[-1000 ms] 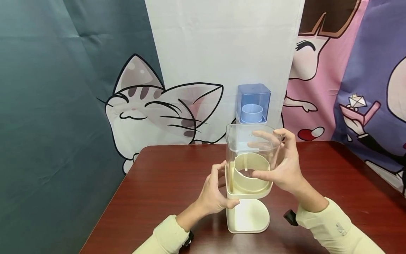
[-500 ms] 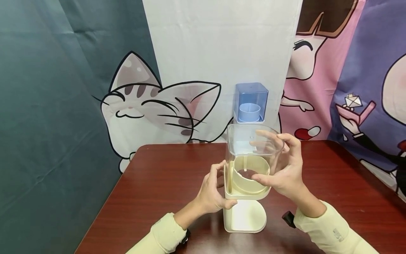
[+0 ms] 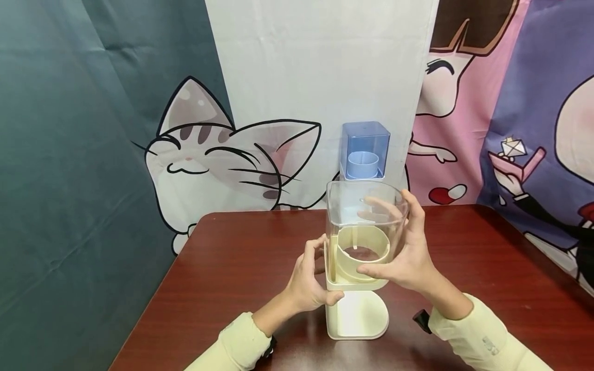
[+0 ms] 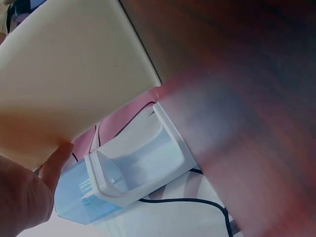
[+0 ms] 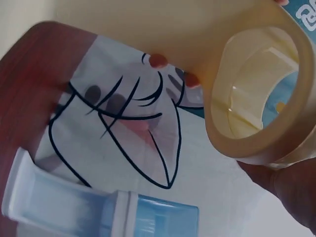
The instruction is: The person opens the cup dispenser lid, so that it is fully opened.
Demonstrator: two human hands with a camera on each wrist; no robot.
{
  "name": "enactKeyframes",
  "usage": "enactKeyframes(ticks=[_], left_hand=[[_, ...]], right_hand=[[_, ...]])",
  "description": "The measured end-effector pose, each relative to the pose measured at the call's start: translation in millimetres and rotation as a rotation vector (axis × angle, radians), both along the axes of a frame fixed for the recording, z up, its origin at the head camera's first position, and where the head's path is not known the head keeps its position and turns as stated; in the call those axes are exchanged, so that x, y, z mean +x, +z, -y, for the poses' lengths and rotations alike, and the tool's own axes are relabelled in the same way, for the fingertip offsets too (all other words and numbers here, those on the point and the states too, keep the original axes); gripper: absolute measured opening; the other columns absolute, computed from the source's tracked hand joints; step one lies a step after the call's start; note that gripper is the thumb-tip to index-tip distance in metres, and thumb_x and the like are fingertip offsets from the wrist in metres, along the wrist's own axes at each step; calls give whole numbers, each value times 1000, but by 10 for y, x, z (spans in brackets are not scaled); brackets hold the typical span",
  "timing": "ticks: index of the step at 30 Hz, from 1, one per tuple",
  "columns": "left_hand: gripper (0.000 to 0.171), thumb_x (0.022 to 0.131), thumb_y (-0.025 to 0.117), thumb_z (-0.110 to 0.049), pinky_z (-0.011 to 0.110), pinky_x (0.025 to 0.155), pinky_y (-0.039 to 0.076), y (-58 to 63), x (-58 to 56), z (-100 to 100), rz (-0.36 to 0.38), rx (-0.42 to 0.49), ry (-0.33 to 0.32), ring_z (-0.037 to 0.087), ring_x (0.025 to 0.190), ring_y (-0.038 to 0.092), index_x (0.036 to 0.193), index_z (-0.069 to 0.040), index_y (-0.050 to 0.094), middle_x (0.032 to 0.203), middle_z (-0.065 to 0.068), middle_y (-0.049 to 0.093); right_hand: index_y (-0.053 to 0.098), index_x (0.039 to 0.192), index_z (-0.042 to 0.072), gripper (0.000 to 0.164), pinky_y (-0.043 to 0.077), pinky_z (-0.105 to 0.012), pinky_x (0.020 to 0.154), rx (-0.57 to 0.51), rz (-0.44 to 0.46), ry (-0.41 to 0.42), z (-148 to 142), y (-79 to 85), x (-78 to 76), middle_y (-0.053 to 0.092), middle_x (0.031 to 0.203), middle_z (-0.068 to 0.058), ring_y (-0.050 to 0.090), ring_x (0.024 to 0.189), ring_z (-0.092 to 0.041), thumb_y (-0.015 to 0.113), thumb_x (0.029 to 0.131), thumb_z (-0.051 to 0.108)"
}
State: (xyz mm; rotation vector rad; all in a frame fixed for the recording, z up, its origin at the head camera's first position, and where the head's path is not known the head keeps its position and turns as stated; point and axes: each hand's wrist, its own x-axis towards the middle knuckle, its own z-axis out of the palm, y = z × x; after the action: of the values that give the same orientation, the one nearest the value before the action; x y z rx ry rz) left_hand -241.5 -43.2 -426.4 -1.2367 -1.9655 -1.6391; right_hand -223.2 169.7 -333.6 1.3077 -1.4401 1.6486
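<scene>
In the head view, a cream stand (image 3: pixel 361 317) with a rounded base, a tall back and a raised shelf stands upright at the table's front. A cream ring (image 3: pixel 371 237) rises from its shelf, inside a clear, open-topped plastic container (image 3: pixel 343 203). My left hand (image 3: pixel 306 283) grips the stand's left side at shelf height, thumb on the front edge. From the right, my right hand (image 3: pixel 410 257) holds the clear container, fingers behind it and thumb across its front near the ring. The left wrist view shows the stand's flat cream back panel (image 4: pixel 74 64); the right wrist view shows the shelf's round opening from below.
Behind stands a similar blue-and-white dispenser (image 3: pixel 365 144) with a transparent blue upper box, at the far side of the reddish-brown table (image 3: pixel 250 247). A printed cloth backdrop (image 3: pixel 297 62) hangs behind the table.
The head view has shifted slightly. My right hand and the top of the clear container leaned a little right, then came back left. The left hand keeps its hold on the stand.
</scene>
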Motion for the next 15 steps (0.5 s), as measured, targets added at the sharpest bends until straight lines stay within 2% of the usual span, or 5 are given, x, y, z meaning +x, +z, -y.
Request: enactKeyframes(ticks=[4, 11, 15], left_hand=[[93, 61, 86, -28, 32, 80, 56, 9, 0, -13, -6, 6, 1, 30, 114, 60, 135, -2, 35, 138, 24, 49], [93, 62, 86, -29, 30, 80, 56, -10, -13, -29, -16, 5, 1, 29, 113, 60, 135, -3, 35, 136, 23, 50], [91, 62, 86, -28, 34, 80, 57, 6, 0, -10, -4, -8, 1, 30, 114, 60, 133, -3, 35, 138, 24, 48]], right_hand=[[18, 146, 3, 115, 51, -37, 95, -16, 36, 30, -19, 8, -2, 50, 136, -27, 60, 115, -34, 95, 60, 5], [21, 146, 5, 108, 48, -39, 98, -39, 114, 75, -49, 47, -2, 53, 135, -26, 61, 114, -33, 90, 63, -4], [22, 145, 3, 106, 49, -39, 98, -54, 96, 86, -28, 39, 7, 53, 135, -28, 63, 111, -34, 90, 64, -6]])
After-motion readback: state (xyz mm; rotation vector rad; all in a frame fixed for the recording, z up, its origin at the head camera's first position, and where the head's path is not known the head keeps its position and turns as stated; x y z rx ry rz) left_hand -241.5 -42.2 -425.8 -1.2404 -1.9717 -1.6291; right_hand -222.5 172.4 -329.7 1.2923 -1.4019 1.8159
